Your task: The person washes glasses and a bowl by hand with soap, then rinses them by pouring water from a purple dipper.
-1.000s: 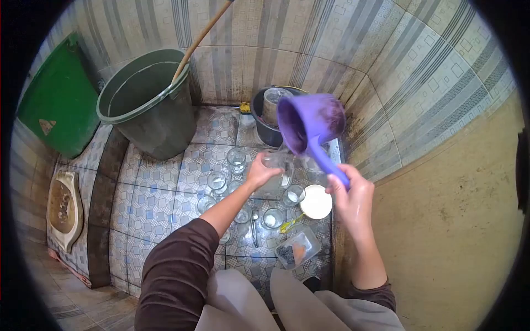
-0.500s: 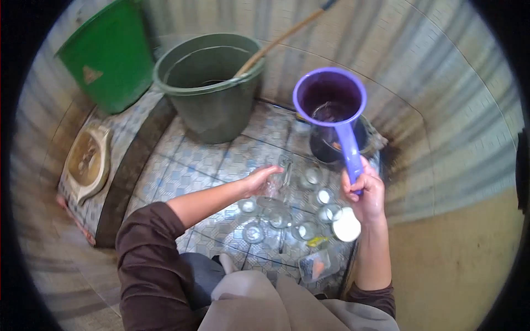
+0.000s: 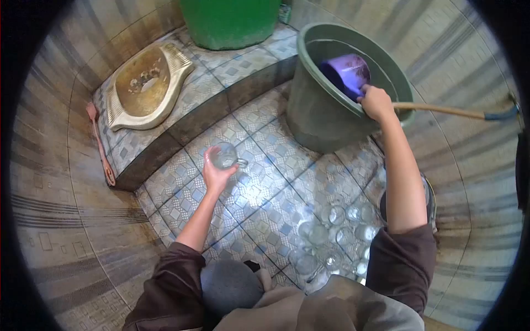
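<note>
My left hand (image 3: 216, 172) is wrapped round a clear glass mug (image 3: 225, 156), its handle pointing right, over the tiled floor. On the other side, my right hand (image 3: 377, 102) grips the handle of a purple water dipper (image 3: 349, 73). The dipper's cup is tilted inside the mouth of a large grey-green bucket (image 3: 331, 124), and my fingers are right at the bucket's rim. Several clear glasses and mugs (image 3: 333, 236) stand close together on the floor by my right forearm, which hides some of them.
A stained squat toilet (image 3: 144, 88) is set in a raised tiled step (image 3: 226, 77). Behind it stands a green container (image 3: 232, 22). A wooden stick (image 3: 436, 108) leans out past the bucket. A pink brush (image 3: 99, 140) lies against the left wall, and a dark pot (image 3: 428, 201) sits partly behind my right arm.
The view has swung left. My right hand has brought the dipper from above the glasses into the bucket. My left hand has carried the mug left, away from the other glasses.
</note>
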The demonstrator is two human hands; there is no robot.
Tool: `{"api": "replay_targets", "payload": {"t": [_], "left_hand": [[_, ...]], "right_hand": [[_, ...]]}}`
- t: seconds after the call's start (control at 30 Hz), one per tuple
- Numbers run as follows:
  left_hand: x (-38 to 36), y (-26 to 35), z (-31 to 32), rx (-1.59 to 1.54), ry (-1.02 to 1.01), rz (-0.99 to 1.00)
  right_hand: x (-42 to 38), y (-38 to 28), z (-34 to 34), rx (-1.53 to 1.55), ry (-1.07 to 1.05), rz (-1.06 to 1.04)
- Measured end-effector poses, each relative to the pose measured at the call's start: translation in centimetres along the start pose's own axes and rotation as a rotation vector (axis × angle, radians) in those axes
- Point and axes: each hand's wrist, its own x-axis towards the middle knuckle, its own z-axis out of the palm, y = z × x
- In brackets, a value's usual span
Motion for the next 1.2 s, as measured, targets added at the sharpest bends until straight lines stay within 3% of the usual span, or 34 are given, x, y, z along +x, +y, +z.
{"api": "replay_targets", "payload": {"t": [0.03,0.07,0.13,0.27,0.33,0.43,0.57,0.63,0.7,0.8,0.87,0.93,1.0,1.07,1.13,1.2], "left_hand": [[0.3,-1.5,-0.5,0.030,0.073,-0.059],[0.5,-3.1,-0.8,-0.008,0.101,-0.113],[1.0,-5.5,-1.5,0.073,0.172,-0.148],[1.9,-8.4,-2.4,0.277,0.365,-0.238],[1.9,-9.9,-2.4,0.250,0.396,-0.236],[2.0,-10.7,-2.4,0.154,0.435,-0.234],[1.9,-10.0,-2.7,0.265,0.416,-0.238],[1.7,-10.4,-2.4,0.230,0.492,-0.188],[1.4,-10.1,-2.2,0.184,0.460,-0.197],[0.3,-7.1,-1.3,0.203,0.548,-0.215],[-1.1,-5.3,-0.4,0.558,0.700,0.027],[-3.0,-3.1,2.0,0.312,0.528,0.129],[-5.6,-0.1,4.7,0.120,0.220,0.159],[-8.9,0.4,8.0,0.035,-0.242,0.100],[-12.2,1.7,10.3,-0.092,-0.759,0.197],[-15.2,3.7,11.1,-0.025,-1.087,0.394]], "right_hand": [[1.7,-0.3,1.0,-0.269,-0.025,-0.060],[3.4,-0.5,1.9,-0.272,-0.027,-0.069],[6.3,-0.2,3.7,-0.408,-0.253,-0.035],[8.5,-0.9,5.2,-0.328,-0.505,-0.024],[8.4,-1.7,5.4,-0.142,-0.656,0.124],[8.7,-0.7,6.2,-0.080,-0.748,0.114],[9.2,0.0,6.0,0.125,-0.615,-0.107],[8.8,0.1,5.0,0.786,-0.584,0.195],[7.6,-0.1,3.9,1.084,-0.331,0.333],[4.9,0.7,2.7,1.444,-0.013,0.326],[2.0,0.7,1.1,1.590,0.110,0.241],[-0.8,0.9,-1.2,1.637,0.175,0.152],[-3.3,2.1,-3.9,1.664,0.256,0.083],[-7.1,3.2,-7.3,1.703,0.246,-0.005],[-10.5,5.4,-10.3,1.716,0.244,-0.086],[-14.7,7.5,-12.3,1.660,0.287,-0.090]]}}
